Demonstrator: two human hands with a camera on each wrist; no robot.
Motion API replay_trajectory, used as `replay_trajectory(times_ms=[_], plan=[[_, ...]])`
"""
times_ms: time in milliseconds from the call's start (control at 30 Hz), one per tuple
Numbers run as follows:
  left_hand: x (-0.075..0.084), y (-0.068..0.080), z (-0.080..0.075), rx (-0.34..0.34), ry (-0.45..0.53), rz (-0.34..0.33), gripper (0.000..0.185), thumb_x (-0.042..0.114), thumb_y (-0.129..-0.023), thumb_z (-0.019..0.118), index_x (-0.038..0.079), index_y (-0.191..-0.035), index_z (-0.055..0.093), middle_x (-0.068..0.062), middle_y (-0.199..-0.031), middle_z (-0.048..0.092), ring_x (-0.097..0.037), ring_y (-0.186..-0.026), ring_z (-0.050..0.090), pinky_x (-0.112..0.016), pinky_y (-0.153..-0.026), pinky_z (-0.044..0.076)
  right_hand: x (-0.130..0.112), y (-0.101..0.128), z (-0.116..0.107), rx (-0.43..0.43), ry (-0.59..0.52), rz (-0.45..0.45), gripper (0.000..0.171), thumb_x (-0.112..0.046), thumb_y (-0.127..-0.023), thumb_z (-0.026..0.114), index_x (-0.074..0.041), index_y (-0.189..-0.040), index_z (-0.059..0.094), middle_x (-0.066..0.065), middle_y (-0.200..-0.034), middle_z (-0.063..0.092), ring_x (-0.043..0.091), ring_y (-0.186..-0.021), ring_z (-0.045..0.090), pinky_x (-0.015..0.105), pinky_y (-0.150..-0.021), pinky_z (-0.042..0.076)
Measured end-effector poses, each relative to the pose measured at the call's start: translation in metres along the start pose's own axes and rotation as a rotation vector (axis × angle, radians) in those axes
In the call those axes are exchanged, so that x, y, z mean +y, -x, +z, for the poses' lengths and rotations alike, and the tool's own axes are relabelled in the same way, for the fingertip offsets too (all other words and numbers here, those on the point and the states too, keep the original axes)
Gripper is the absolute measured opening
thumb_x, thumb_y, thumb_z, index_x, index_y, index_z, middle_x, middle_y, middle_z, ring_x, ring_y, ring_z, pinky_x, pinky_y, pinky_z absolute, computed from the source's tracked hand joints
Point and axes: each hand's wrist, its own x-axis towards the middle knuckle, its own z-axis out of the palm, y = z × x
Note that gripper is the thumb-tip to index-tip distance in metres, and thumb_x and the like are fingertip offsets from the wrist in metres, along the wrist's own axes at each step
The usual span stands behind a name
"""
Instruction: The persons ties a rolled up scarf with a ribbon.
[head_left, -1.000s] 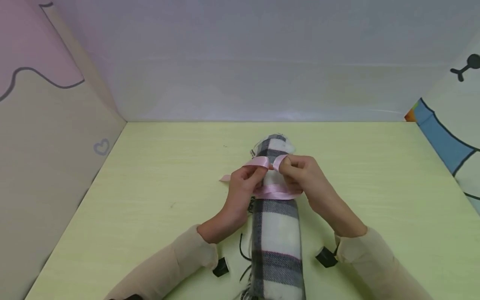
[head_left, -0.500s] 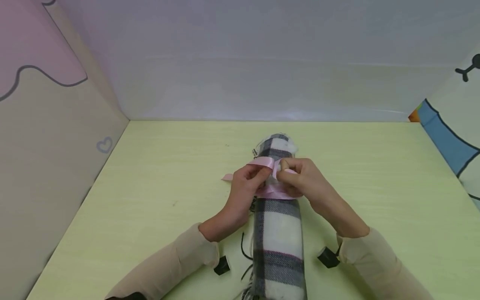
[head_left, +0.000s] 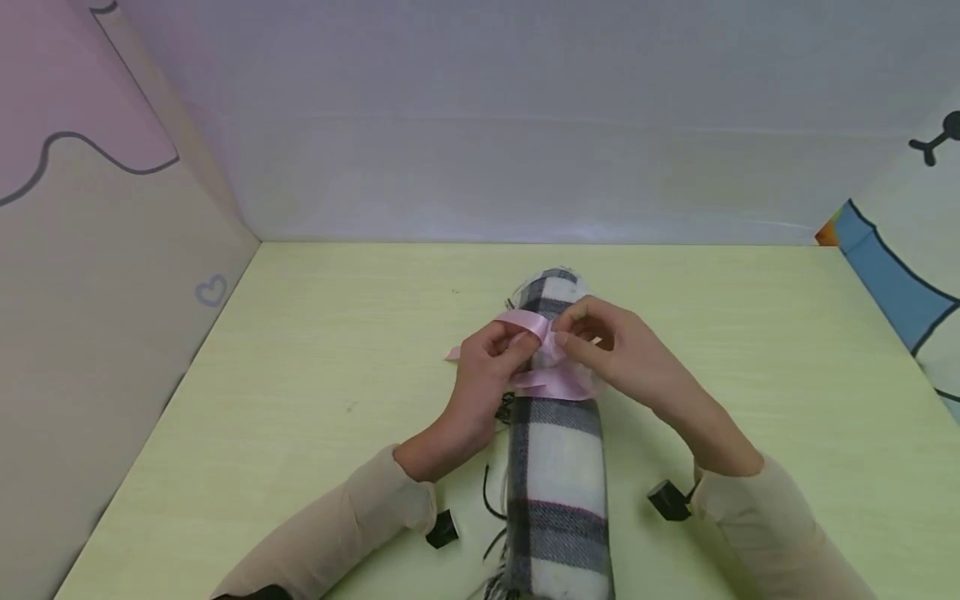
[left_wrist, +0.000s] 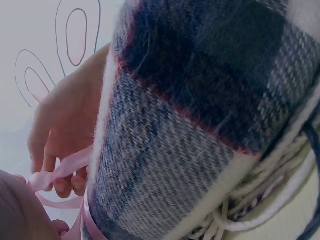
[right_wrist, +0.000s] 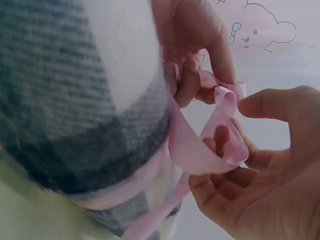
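Head view: set high, looking forward and down over the green bench (head_left: 315, 350), both hands mid-frame, the rolled plaid scarf (head_left: 557, 467) running from centre to the lower edge. Left wrist view: pressed close against the scarf (left_wrist: 200, 120), facing along it, fingers (left_wrist: 60, 170) at lower left. Right wrist view: equally near, looking up from low. Shared by all three: the pink ribbon (right_wrist: 200, 150) and scarf
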Motion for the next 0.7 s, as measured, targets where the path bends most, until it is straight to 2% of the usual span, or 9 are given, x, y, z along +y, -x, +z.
replay_trajectory(times_ms=[133, 233, 367, 467, 567, 700], plan=[[0.000, 0.002, 0.000, -0.004, -0.003, 0.027, 0.016, 0.009, -0.097, 0.068, -0.003, -0.108, 0.069, 0.010, -0.088, 0.069, -0.006, -0.087, 0.061, -0.022, -0.078, 0.055, -0.002, 0.002, -0.001, 0.095, 0.036, -0.060, 0.018, -0.027, -0.106, 0.062, -0.013, -0.117, 0.065, 0.003, -0.114, 0.068, 0.018, -0.108, 0.061, 0.038, -0.093, 0.051], [0.000, 0.005, 0.000, -0.015, -0.046, 0.081, 0.019, 0.009, -0.097, 0.068, -0.005, -0.109, 0.069, 0.002, -0.093, 0.071, -0.008, -0.087, 0.061, -0.022, -0.075, 0.055, -0.003, 0.002, 0.000, 0.101, 0.016, -0.113, 0.020, -0.027, -0.107, 0.060, -0.013, -0.120, 0.066, 0.001, -0.119, 0.067, 0.016, -0.113, 0.059, 0.041, -0.098, 0.050], [0.000, 0.009, 0.000, -0.033, -0.144, 0.177, 0.020, 0.013, -0.097, 0.068, -0.002, -0.110, 0.072, -0.012, -0.102, 0.071, -0.010, -0.088, 0.060, -0.022, -0.075, 0.052, -0.002, 0.002, 0.002, 0.076, 0.001, -0.155, 0.020, -0.026, -0.107, 0.060, -0.016, -0.122, 0.069, -0.003, -0.123, 0.066, 0.015, -0.113, 0.057, 0.043, -0.098, 0.050], [-0.001, 0.010, 0.000, -0.033, -0.209, 0.236, 0.018, 0.014, -0.096, 0.071, 0.001, -0.108, 0.073, -0.016, -0.103, 0.071, -0.010, -0.087, 0.061, -0.022, -0.074, 0.052, -0.001, 0.002, 0.002, 0.066, -0.004, -0.162, 0.017, -0.026, -0.106, 0.063, -0.018, -0.120, 0.070, -0.004, -0.122, 0.065, 0.016, -0.108, 0.057, 0.037, -0.093, 0.050], [-0.001, 0.012, 0.000, -0.022, -0.253, 0.279, 0.016, 0.014, -0.093, 0.074, 0.002, -0.104, 0.074, -0.014, -0.101, 0.073, -0.010, -0.087, 0.061, -0.022, -0.074, 0.052, 0.001, 0.001, 0.002, 0.046, -0.081, -0.162, 0.016, -0.023, -0.105, 0.064, -0.015, -0.117, 0.071, -0.002, -0.122, 0.065, 0.018, -0.109, 0.057, 0.031, -0.092, 0.051], [-0.002, 0.011, 0.001, -0.030, -0.266, 0.327, 0.009, 0.013, -0.092, 0.074, 0.004, -0.094, 0.071, -0.011, -0.099, 0.070, -0.011, -0.091, 0.060, -0.024, -0.076, 0.051, 0.003, 0.001, 0.001, 0.000, -0.256, -0.125, 0.016, -0.021, -0.107, 0.061, -0.010, -0.115, 0.069, 0.001, -0.123, 0.066, 0.021, -0.122, 0.058, 0.030, -0.100, 0.052]])
